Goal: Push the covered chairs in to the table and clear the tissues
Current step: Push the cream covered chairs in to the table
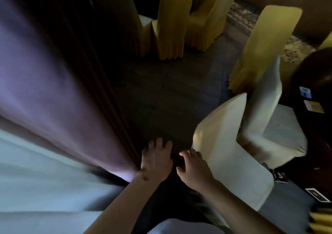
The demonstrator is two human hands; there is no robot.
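Dim room. Both hands out over dark floor (161,97), nothing held. Left hand (155,162) fingers spread, straight, beside purple curtain (59,83) at 9 o'clock. Right hand (195,167) fingers loosely bent, tips just beside nearest white covered chair (226,144) at 3 o'clock; contact unclear. 2nd white covered chair (265,97) behind it, against dark table (309,83). Yellow covered chairs (170,27) at 12 o'clock.

1. I see a dark tiled floor (161,93) carrying everything.
2. Two white-covered chairs (231,144) stand on it at right, touching.
3. Yellow-covered chairs (170,27) stand further off.
4. A dark table (316,126), possibly wooden, stands at far right.
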